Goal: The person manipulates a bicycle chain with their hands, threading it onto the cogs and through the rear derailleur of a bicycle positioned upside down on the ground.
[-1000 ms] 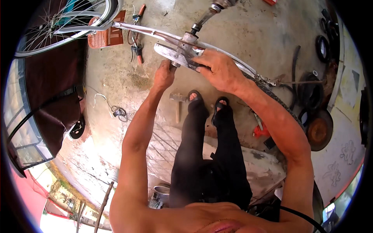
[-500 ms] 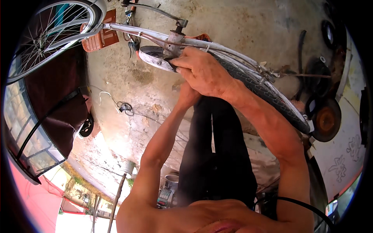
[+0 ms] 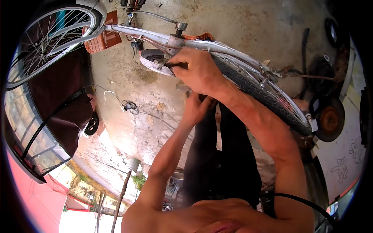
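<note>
A bicycle with a pale frame (image 3: 136,32) lies across the top of the view. My right hand (image 3: 198,72) is closed at the rim of its round chain guard (image 3: 149,66), just below the crank shell (image 3: 175,41). Thumb and forefinger pinch there against something dark that I cannot make out. Lower down, in front of my knees, my left hand (image 3: 197,108) is curled, its fingers partly hidden by my right wrist. A grey, block-like piece (image 3: 183,87) shows just above it; whether the hand holds it is unclear. The rear tyre (image 3: 252,85) runs past my right forearm.
The spoked front wheel (image 3: 42,46) and an orange basket (image 3: 103,40) are at upper left. A crank arm (image 3: 155,17) sticks out above the frame. A cable (image 3: 130,106) lies on the concrete floor. Tyres and a rusty wheel (image 3: 330,119) stand at right.
My left hand has dropped down and slightly right, away from the right hand, uncovering more of the grey piece. My right hand stays at the chain guard. The view has shifted slightly.
</note>
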A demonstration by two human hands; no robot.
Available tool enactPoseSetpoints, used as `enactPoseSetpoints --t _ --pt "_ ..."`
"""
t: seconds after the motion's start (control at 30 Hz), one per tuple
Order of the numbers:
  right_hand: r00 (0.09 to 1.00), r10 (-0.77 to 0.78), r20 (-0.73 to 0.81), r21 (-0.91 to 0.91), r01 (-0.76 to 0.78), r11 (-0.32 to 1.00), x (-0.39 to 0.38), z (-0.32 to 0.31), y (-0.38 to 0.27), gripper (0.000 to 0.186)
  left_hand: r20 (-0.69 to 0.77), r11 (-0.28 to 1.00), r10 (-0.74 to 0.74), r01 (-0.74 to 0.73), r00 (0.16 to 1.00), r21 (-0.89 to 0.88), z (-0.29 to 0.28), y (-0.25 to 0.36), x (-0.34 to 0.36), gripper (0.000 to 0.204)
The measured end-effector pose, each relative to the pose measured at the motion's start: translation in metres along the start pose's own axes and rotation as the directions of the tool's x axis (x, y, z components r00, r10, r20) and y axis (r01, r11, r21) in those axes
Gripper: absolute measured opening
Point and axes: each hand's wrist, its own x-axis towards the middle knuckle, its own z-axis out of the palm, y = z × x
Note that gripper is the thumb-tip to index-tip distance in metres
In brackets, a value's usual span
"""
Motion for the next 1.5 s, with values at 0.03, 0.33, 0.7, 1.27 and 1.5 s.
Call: enactPoseSetpoints --t 0.03,0.33,0.7,1.27,1.5 --pt "1.0 0.003 -0.002 0.003 -0.003 1.0 -0.001 0.0 -0.001 0.02 0.001 1.0 -0.003 0.003 1.0 0.002 0.0 0.006 -0.002 0.02" --pt "0.993 0.115 -0.034 0.143 -0.109 0.984 -0.022 -0.009 0.012 0.023 0.049 0.98 -0.146 0.151 0.988 -0.13 -0.005 0.051 -0.024 0.041" --pt "0.993 0.038 -0.112 -0.03 -0.042 0.999 -0.065 -0.012 0.029 0.028 0.091 0.931 -0.263 0.277 0.961 -0.239 -0.01 0.087 -0.037 0.043" --pt "0.977 0.212 -0.033 0.089 -0.208 0.974 -0.082 -0.023 0.029 0.034 0.104 0.901 -0.329 0.345 0.939 -0.263 -0.023 0.1 -0.045 0.045" --pt "0.988 0.155 -0.003 0.135 -0.153 0.979 -0.085 -0.027 0.038 0.03 0.052 0.891 -0.241 0.243 0.969 -0.383 -0.048 0.109 -0.066 0.056"
